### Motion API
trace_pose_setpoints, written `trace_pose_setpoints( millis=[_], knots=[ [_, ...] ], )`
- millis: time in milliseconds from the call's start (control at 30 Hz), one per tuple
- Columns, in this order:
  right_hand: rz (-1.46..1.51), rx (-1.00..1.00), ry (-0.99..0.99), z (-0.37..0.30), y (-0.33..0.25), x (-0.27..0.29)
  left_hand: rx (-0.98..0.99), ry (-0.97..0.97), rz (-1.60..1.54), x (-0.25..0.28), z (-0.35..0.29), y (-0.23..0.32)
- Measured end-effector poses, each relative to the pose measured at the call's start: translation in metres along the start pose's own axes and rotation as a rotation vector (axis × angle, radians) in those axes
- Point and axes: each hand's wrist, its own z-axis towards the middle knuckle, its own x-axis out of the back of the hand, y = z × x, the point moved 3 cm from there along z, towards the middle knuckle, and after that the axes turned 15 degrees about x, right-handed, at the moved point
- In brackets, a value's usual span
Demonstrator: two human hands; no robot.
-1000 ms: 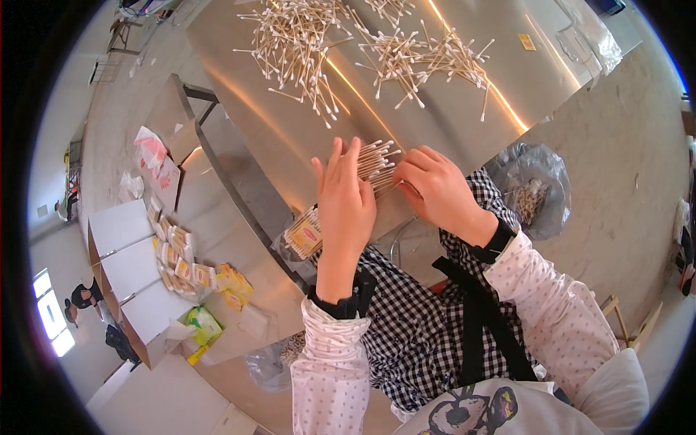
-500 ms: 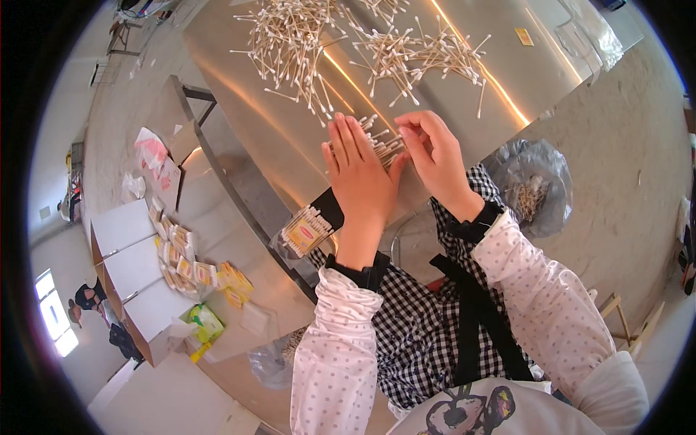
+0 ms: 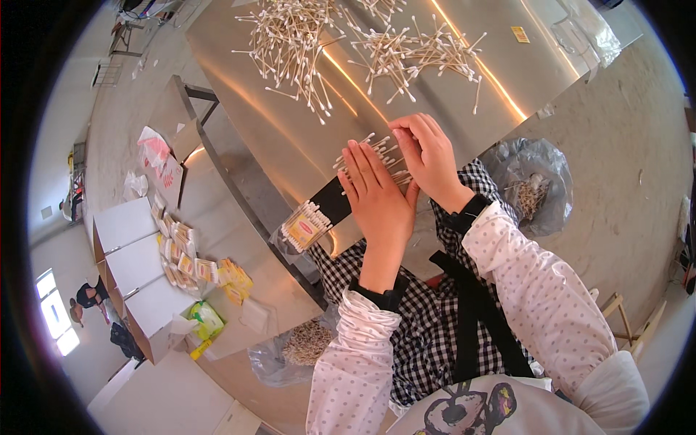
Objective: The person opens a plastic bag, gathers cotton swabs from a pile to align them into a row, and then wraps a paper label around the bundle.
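Observation:
My left hand [image 3: 378, 194] lies flat with its fingers stretched over a small layer of cotton swabs [image 3: 387, 149] near the edge of the metal table [image 3: 261, 138]. Beside it, my right hand [image 3: 433, 161] has its thumb and index finger bent together at the far side of the same swabs. Whatever the right fingertips pinch is too small to make out. A black strip [image 3: 333, 201] runs out from beside my left hand. At its outer end sits a clear pack of cotton swabs [image 3: 305, 227] with a yellow label.
Heaps of loose swabs [image 3: 286, 43] spread over the far table, with a small yellow card [image 3: 520, 34] to the right. A side table at left bears packed swabs [image 3: 185, 264] and a white-flapped carton [image 3: 130, 246]. Plastic bags of swabs hang right [image 3: 533, 192] and below [image 3: 308, 344].
My left hand has slid right and toward me, showing more of the black strip and the swabs. My right hand has shifted slightly left, its fingertips still pinched together.

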Motion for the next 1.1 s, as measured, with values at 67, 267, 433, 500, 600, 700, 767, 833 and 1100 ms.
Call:
trace_pose_setpoints(
  millis=[67,267,433,500,600,700,767,833,1100],
  knots=[
    [0.001,0.004,0.002,0.000,0.001,0.001,0.000,0.000,-0.005,-0.001,0.000,0.001],
    [0.014,-0.003,0.009,0.000,0.000,0.001,-0.002,0.024,0.013,0.000,0.010,-0.001],
    [0.055,-0.025,0.018,-0.001,0.001,0.000,0.018,0.066,0.010,0.005,0.024,-0.003],
    [0.131,-0.154,0.020,-0.004,0.004,0.002,0.083,-0.062,-0.179,0.014,0.023,-0.005],
    [0.345,-0.237,0.126,-0.004,0.007,0.005,0.201,0.025,-0.621,0.029,0.019,-0.016],
    [0.623,-0.310,0.280,-0.002,0.010,0.002,0.411,0.123,-1.148,0.034,0.017,-0.035],
    [0.657,-0.343,0.268,0.000,0.005,-0.001,0.439,0.126,-1.292,0.029,0.018,-0.044],
    [0.681,-0.374,0.257,-0.002,0.002,-0.005,0.461,0.123,-1.446,0.024,0.020,-0.045],
    [0.725,-0.361,0.241,0.002,-0.004,-0.013,0.409,0.098,-1.456,0.027,0.019,-0.030]
  ],
)
